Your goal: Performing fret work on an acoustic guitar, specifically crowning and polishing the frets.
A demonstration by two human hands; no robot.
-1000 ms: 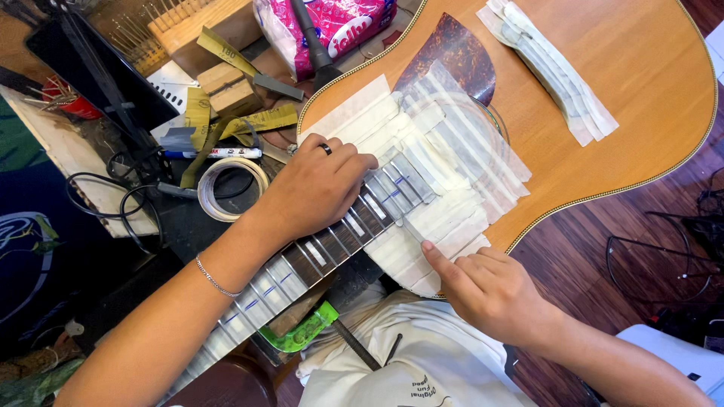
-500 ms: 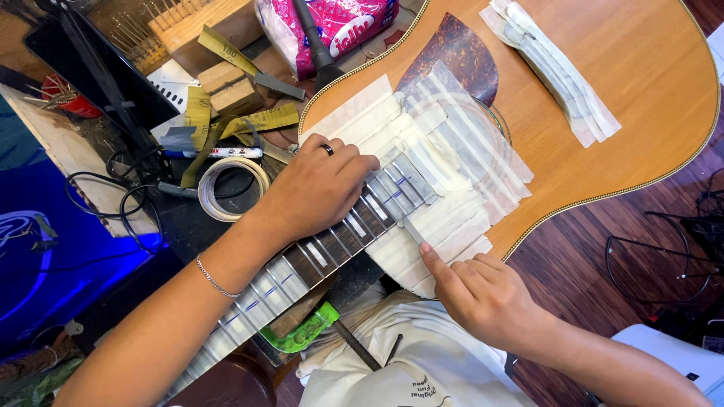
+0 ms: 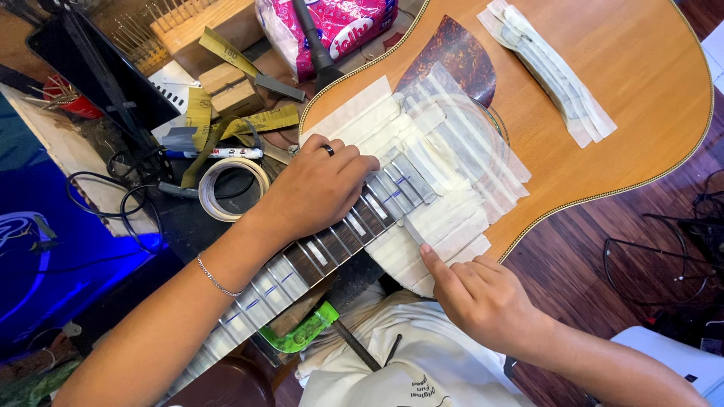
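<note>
My left hand [image 3: 320, 188] lies flat at frame centre, fingers spread on the guitar neck [image 3: 302, 260], gripping nothing. My right hand [image 3: 483, 301], lower right, presses its forefinger on masking tape strips [image 3: 445, 226] beside the neck, over the guitar body [image 3: 603, 90]. A tape roll [image 3: 226, 188] sits left.

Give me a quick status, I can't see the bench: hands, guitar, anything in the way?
Left hand flat on guitar fretboard. Right hand forefinger presses masking tape strips beside it. Tape roll lies clear, left.
</note>
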